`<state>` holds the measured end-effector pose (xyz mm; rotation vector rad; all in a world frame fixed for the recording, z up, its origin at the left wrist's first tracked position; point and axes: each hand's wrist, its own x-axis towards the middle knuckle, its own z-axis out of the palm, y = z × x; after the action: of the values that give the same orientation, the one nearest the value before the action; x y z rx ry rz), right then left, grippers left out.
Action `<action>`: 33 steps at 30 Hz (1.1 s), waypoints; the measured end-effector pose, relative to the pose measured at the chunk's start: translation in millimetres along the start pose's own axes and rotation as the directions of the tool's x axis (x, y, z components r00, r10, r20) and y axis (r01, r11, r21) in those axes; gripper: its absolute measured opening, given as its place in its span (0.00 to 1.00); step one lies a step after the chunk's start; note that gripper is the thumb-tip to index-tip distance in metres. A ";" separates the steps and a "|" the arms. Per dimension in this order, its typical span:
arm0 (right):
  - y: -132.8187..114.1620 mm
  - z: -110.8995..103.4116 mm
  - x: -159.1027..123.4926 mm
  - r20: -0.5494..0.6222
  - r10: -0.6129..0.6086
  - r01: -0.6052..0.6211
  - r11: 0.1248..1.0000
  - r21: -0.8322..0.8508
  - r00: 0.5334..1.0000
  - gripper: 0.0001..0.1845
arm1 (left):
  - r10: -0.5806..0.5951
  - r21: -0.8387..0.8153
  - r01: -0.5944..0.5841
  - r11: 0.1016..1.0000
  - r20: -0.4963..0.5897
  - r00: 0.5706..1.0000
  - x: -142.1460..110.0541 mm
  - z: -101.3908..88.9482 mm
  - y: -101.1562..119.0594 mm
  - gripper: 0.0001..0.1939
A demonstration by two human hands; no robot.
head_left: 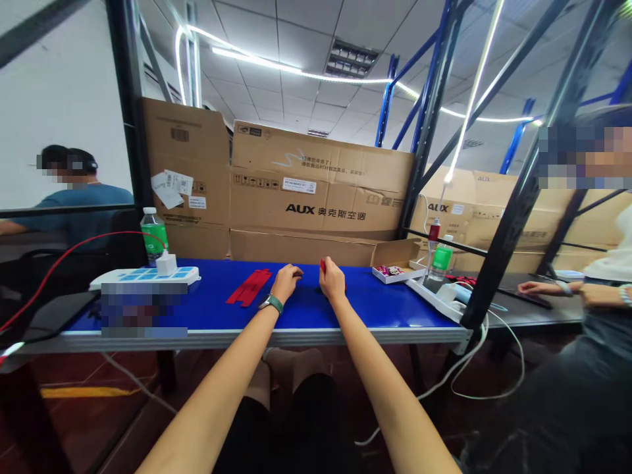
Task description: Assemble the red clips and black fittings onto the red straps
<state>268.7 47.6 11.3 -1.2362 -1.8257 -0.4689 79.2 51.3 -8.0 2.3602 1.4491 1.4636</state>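
Well inside the edges of the blue table (375,309), left hand (286,283), right hand (332,280)

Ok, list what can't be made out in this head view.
Head view, the red piece: the right hand covers most of it.
Head view, the front left of the blue table: a pixelated block hides it.
Head view, the contents of the cardboard tray: too small to identify.

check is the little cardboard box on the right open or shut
Open: the small cardboard box has its lid standing up, with colourful items showing inside.
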 end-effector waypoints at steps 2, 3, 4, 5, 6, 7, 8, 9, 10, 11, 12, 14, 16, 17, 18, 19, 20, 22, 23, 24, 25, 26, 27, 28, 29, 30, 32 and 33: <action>0.8 -3.5 -1.5 0.006 -0.069 0.069 0.998 -0.007 0.998 0.16 | 0.054 -0.049 -0.059 0.997 -0.102 0.993 5.6 -11.6 5.0 0.07; -0.2 -5.1 -2.4 0.040 -0.130 0.131 0.991 -0.016 0.991 0.17 | 0.068 -0.062 -0.077 0.995 -0.144 0.987 9.1 -19.0 5.7 0.07; -2.7 -6.3 -3.3 0.094 -0.207 0.210 0.977 -0.020 0.974 0.17 | 0.085 -0.062 -0.094 0.994 -0.138 0.987 12.7 -27.1 4.7 0.07; -6.8 -6.8 -4.3 0.164 -0.297 0.302 0.953 -0.012 0.941 0.18 | 0.090 -0.054 -0.098 0.994 -0.136 0.987 16.1 -35.3 1.8 0.07; -12.5 -6.5 -5.1 0.239 -0.389 0.398 0.917 0.013 0.889 0.17 | 0.086 -0.046 -0.093 0.995 -0.146 0.986 18.7 -43.0 -2.8 0.07; -19.3 -5.3 -5.9 0.306 -0.472 0.480 0.876 0.054 0.827 0.16 | 0.076 -0.050 -0.085 0.995 -0.155 0.985 20.1 -49.8 -9.0 0.07; -26.6 -3.2 -6.6 0.358 -0.537 0.539 0.836 0.103 0.764 0.15 | 0.057 -0.063 -0.068 0.996 -0.162 0.985 19.9 -55.0 -16.2 0.07; -33.7 -0.6 -7.3 0.392 -0.580 0.572 0.806 0.151 0.714 0.15 | 0.038 -0.072 -0.050 0.996 -0.163 0.986 18.2 -58.5 -23.8 0.06; -39.6 2.2 -7.8 0.412 -0.603 0.584 0.790 0.188 0.683 0.15 | 0.015 -0.076 -0.028 0.997 -0.171 0.985 15.0 -60.3 -31.1 0.06; -43.9 5.0 -8.3 0.426 -0.614 0.586 0.782 0.213 0.664 0.14 | -0.015 -0.077 0.000 0.997 -0.189 0.982 10.8 -60.4 -37.5 0.05; -46.1 7.4 -8.8 0.437 -0.612 0.580 0.784 0.221 0.660 0.13 | -0.029 -0.076 0.015 0.997 -0.191 0.981 6.2 -59.2 -42.6 0.05; -44.6 10.1 -9.9 0.455 -0.582 0.567 0.802 0.187 0.674 0.14 | -0.026 -0.082 0.010 0.997 -0.186 0.982 -2.1 -54.8 -47.7 0.05; -39.3 9.4 -10.2 0.457 -0.512 0.525 0.844 0.109 0.727 0.15 | -0.004 -0.076 -0.010 0.997 -0.178 0.984 -7.3 -50.7 -46.5 0.07; -37.2 7.7 -9.1 0.445 -0.460 0.483 0.873 0.067 0.769 0.15 | 0.012 -0.067 -0.023 0.997 -0.158 0.987 -8.5 -49.5 -44.6 0.08; -36.2 5.3 -6.5 0.418 -0.396 0.425 0.905 0.027 0.817 0.15 | 0.029 -0.057 -0.036 0.998 -0.132 0.991 -9.2 -49.0 -42.4 0.09; -36.6 2.3 -2.0 0.380 -0.326 0.353 0.936 -0.001 0.866 0.14 | 0.039 -0.048 -0.044 0.998 -0.104 0.994 -9.4 -49.1 -40.4 0.08; -38.4 -1.2 4.9 0.332 -0.252 0.272 0.962 -0.013 0.909 0.13 | 0.039 -0.044 -0.043 0.998 -0.086 0.996 -9.4 -49.7 -38.8 0.07; -45.4 -8.4 24.9 0.245 -0.125 0.122 0.992 0.027 0.961 0.15 | 0.018 -0.056 -0.023 0.998 -0.085 0.996 -9.7 -51.9 -37.5 0.05; -49.7 -11.5 36.9 0.218 -0.084 0.064 0.993 0.095 0.972 0.18 | 0.000 -0.073 -0.008 0.997 -0.101 0.995 -10.1 -53.3 -37.5 0.04; -54.1 -13.6 48.8 0.214 -0.063 0.025 0.983 0.180 0.975 0.20 | -0.022 -0.094 0.010 0.996 -0.123 0.992 -10.8 -54.6 -37.8 0.04; -58.3 -14.3 59.5 0.217 -0.045 -0.013 0.966 0.258 0.975 0.21 | -0.046 -0.114 0.030 0.993 -0.143 0.989 -11.6 -55.9 -38.1 0.04; -62.2 -13.2 67.5 0.225 -0.036 -0.039 0.946 0.321 0.974 0.22 | -0.073 -0.129 0.052 0.990 -0.164 0.984 -12.5 -57.0 -38.6 0.03; -65.7 -10.0 71.9 0.238 -0.034 -0.057 0.929 0.365 0.971 0.22 | -0.099 -0.137 0.075 0.988 -0.184 0.978 -13.3 -57.8 -39.1 0.04; -68.8 -4.7 72.1 0.262 -0.047 -0.059 0.921 0.385 0.964 0.22 | -0.124 -0.140 0.097 0.985 -0.202 0.971 -14.0 -58.2 -39.9 0.04; -71.5 2.3 68.1 0.294 -0.083 -0.040 0.920 0.390 0.952 0.21 | -0.144 -0.141 0.115 0.983 -0.215 0.966 -14.5 -58.2 -41.1 0.04; -73.8 10.8 60.3 0.331 -0.124 -0.015 0.922 0.387 0.935 0.20 | -0.158 -0.143 0.128 0.981 -0.222 0.962 -14.8 -57.7 -42.8 0.03; -76.9 28.9 37.8 0.377 -0.161 0.011 0.929 0.370 0.912 0.19 | -0.175 -0.163 0.140 0.977 -0.220 0.960 -14.8 -55.6 -47.6 0.02; -77.8 37.1 25.6 0.376 -0.143 0.007 0.940 0.340 0.916 0.17 | -0.179 -0.178 0.142 0.974 -0.209 0.961 -14.6 -54.1 -50.4 0.03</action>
<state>179.8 53.9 23.0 -1.0781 -2.1904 0.0657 4.0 46.9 -9.9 1.9872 1.4626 1.7740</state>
